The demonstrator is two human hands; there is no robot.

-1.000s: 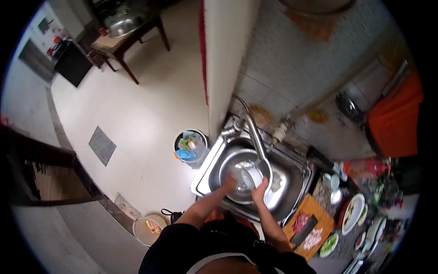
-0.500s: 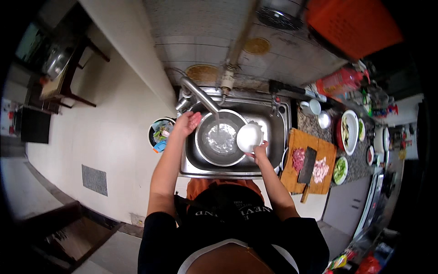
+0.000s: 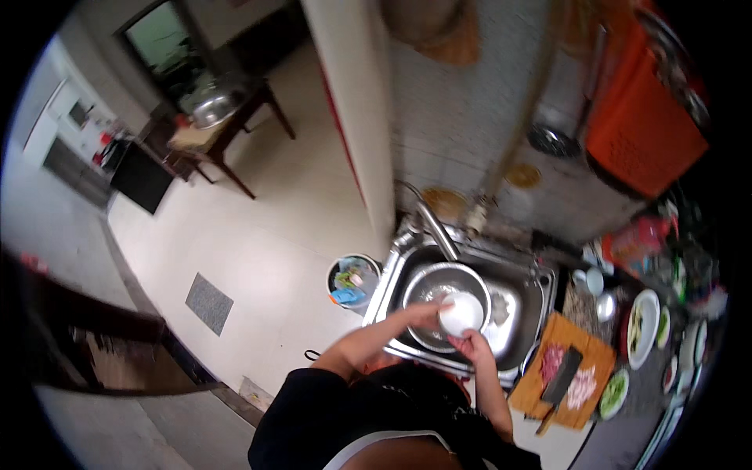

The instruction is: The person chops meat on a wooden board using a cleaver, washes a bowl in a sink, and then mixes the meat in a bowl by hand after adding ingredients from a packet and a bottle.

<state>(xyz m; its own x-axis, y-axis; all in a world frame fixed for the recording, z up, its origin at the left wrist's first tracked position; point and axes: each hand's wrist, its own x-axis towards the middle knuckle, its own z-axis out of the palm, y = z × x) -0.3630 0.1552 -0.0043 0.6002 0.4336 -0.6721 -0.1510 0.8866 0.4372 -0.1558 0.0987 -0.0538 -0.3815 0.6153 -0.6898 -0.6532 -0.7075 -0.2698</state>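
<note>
My left hand [image 3: 427, 315] smeared; can't tell if its fingertips touch the white bowl [image 3: 462, 317] or stop just beside it. Bowl hides part of the basin [image 3: 486, 291] and whatever lies beneath. My right hand [image 3: 468, 345]: some fingers lost behind the bowl's rim. Tap [image 3: 440, 231]: any stream too blurred to make out. Cleaver [image 3: 562, 376] covers some of the chopping board [image 3: 529, 392]. Bin [image 3: 330, 283] contents too small to identify. Stove [image 3: 664, 439] cut off, lower right.

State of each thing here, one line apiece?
White bowl: in right hand, over metal basin
Left hand: at bowl's edge, grip unclear
Metal basin: in sink, apparently holding water
Faucet: flow unclear
Cleaver: resting on cutting board
Meat: cut up, two piles
Greens: dished up, uncovered
Waste bin: uncovered, holding refuse
</note>
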